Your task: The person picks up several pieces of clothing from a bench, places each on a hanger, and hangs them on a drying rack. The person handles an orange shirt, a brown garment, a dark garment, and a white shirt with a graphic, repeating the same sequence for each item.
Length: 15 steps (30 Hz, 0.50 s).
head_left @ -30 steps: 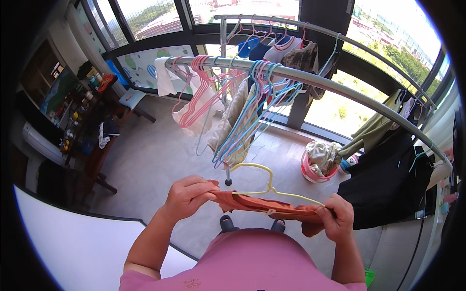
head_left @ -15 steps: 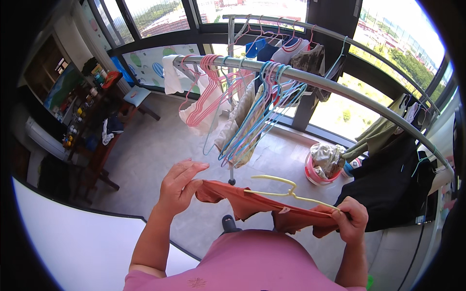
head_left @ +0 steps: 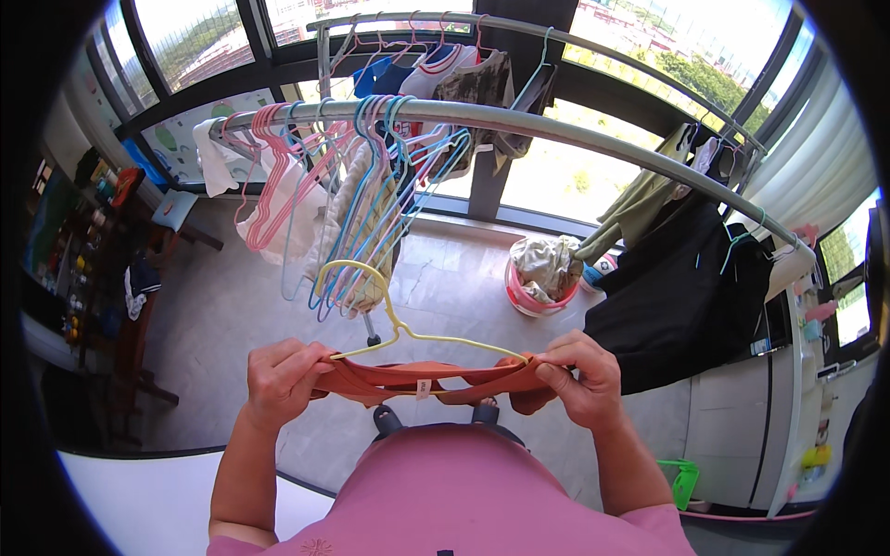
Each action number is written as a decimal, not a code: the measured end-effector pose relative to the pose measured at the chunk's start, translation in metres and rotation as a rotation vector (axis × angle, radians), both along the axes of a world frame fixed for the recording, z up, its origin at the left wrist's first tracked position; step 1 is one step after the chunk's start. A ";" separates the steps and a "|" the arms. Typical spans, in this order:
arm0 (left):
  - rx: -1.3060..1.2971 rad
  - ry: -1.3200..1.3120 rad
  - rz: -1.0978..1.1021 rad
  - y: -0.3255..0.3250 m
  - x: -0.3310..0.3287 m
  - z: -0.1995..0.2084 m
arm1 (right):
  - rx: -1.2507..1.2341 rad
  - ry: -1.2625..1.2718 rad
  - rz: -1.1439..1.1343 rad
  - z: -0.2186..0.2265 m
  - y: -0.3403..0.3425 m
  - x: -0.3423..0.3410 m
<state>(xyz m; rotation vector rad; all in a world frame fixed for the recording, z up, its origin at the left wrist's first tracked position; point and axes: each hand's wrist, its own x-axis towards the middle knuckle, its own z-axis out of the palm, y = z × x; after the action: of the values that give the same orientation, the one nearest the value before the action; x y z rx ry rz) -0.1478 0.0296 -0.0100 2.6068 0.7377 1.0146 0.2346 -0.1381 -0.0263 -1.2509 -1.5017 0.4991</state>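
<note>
A rust-orange garment (head_left: 464,378) hangs on a yellow hanger (head_left: 399,326) in front of my chest, its neck opening and pale label turned up toward me. My left hand (head_left: 283,378) pinches the cloth at the hanger's left end. At the other end my right hand (head_left: 582,380) is closed on the garment's shoulder. The hanger's hook stands up, overlapping the hangers behind it in the picture. Above and beyond my hands runs a grey metal rail (head_left: 519,119). From it hang pink hangers (head_left: 278,185), blue hangers (head_left: 371,204) and several light-coloured clothes.
Black clothing (head_left: 667,301) hangs on the rail's right part. A pink tub (head_left: 515,295) with pale laundry stands on the floor below the windows. At left are a wooden bench (head_left: 139,343) and a blue-topped stool (head_left: 174,209). A green plastic item (head_left: 684,484) lies at lower right.
My left hand has closed on the garment's left shoulder. The yellow hanger's hook has swung upright, and its left end now sits at that shoulder. The view has turned to the right.
</note>
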 end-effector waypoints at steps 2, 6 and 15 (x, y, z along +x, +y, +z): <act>0.059 0.004 -0.032 0.001 0.001 0.000 | 0.054 0.044 -0.067 -0.001 0.001 -0.007; 0.105 -0.033 -0.099 -0.002 0.013 0.003 | 0.192 -0.017 -0.142 0.010 0.008 -0.032; -0.014 -0.182 0.160 -0.004 -0.018 -0.015 | -0.429 -0.051 0.006 0.032 -0.012 0.023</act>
<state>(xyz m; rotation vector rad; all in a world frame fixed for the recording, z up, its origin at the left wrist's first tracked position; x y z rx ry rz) -0.1656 0.0261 -0.0253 2.4336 0.9137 1.2666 0.2580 -0.1500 0.0059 -1.5981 -1.4871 0.8301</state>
